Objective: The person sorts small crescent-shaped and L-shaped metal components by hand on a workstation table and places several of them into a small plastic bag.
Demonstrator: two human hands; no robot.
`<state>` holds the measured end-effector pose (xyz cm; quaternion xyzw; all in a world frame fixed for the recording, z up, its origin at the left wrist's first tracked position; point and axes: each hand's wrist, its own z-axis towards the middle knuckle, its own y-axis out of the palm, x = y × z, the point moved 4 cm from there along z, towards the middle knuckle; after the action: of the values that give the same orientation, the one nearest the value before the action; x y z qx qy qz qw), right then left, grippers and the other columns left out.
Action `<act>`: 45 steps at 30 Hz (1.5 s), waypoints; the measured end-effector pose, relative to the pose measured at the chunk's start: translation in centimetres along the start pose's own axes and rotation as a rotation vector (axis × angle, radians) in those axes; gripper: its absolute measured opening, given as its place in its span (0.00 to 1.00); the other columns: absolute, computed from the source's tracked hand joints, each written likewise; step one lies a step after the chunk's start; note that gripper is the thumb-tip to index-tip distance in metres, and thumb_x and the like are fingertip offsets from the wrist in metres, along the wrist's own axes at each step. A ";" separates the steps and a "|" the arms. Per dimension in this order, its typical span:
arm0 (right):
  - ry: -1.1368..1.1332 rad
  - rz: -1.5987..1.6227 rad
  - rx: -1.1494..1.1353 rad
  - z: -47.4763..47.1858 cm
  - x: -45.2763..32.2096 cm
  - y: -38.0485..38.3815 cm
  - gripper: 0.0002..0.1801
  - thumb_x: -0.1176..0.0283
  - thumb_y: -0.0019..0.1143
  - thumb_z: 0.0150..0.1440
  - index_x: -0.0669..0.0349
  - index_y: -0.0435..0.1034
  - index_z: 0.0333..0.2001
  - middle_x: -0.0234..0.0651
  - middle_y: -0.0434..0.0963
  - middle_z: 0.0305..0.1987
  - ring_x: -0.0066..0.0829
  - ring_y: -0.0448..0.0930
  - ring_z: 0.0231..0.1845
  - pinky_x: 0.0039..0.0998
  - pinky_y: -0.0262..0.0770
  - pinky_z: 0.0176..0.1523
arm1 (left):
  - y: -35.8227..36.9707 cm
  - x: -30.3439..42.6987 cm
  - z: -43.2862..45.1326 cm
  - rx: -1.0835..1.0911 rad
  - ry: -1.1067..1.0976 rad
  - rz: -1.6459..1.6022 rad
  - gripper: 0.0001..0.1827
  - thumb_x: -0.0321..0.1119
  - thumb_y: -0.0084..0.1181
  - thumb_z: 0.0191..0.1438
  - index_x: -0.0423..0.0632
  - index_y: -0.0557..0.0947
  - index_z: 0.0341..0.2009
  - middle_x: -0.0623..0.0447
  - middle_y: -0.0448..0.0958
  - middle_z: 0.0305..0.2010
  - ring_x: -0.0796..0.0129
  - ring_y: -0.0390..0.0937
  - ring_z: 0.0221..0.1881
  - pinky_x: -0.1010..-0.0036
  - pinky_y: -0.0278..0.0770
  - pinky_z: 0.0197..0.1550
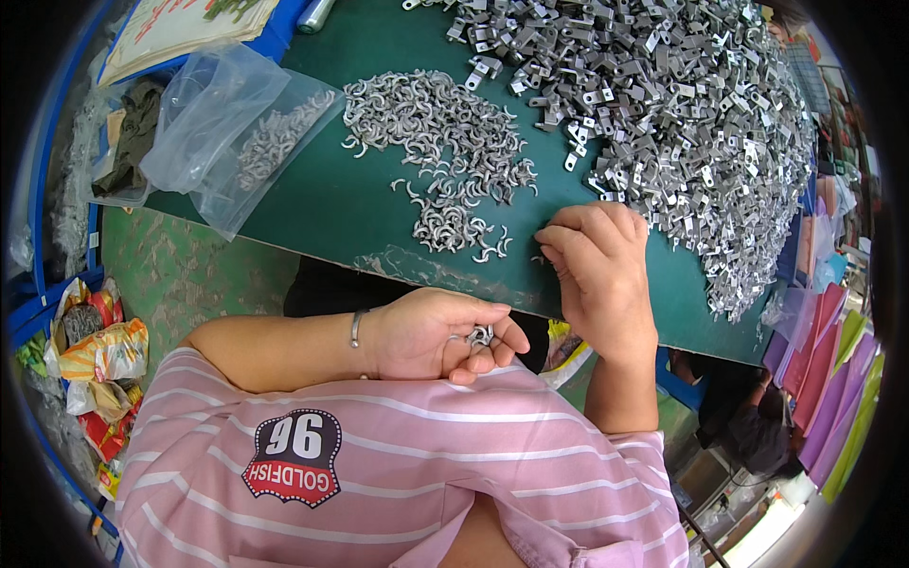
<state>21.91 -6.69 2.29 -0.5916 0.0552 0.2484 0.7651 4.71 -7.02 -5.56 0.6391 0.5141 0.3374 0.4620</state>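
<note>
Cupped palm up in front of the striped shirt, my left hand [433,337] holds several small crescent-shaped metal pieces [481,335] in its curled fingers. My right hand [603,263] is over the green tabletop [305,213] near its front edge, fingers bent downward and fingertips close together. Beside those fingertips lies a single small metal piece [537,260]; whether anything is pinched between them is hidden. A loose heap of the same crescent pieces [440,128] spreads left of my right hand. Beyond that hand rises a large pile of bent metal brackets with holes [660,106].
A clear plastic bag [234,128] with more crescent pieces lies on the table's left. Papers [177,32] and a metal cylinder [316,15] are at the back left. Bags of packaging [103,348] stand at the left; coloured sheets [831,376] and a person in dark clothing [760,433] are at the right.
</note>
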 end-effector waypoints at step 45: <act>0.006 0.888 0.002 -1.2 0.4 0.0 0.07 0.87 0.66 0.47 0.67 0.76 0.29 0.45 0.84 0.33 0.37 0.86 0.35 0.32 0.81 0.39 | -0.2 -0.2 0.3 -0.053 0.023 -0.026 0.27 0.49 0.37 0.72 0.36 0.77 0.51 0.48 0.74 0.40 0.71 0.71 0.33 0.76 0.73 0.32</act>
<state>22.51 -7.68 1.77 -0.5106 0.3064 0.5511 0.5845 4.85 -7.25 -5.85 0.6160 0.5185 0.3520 0.4773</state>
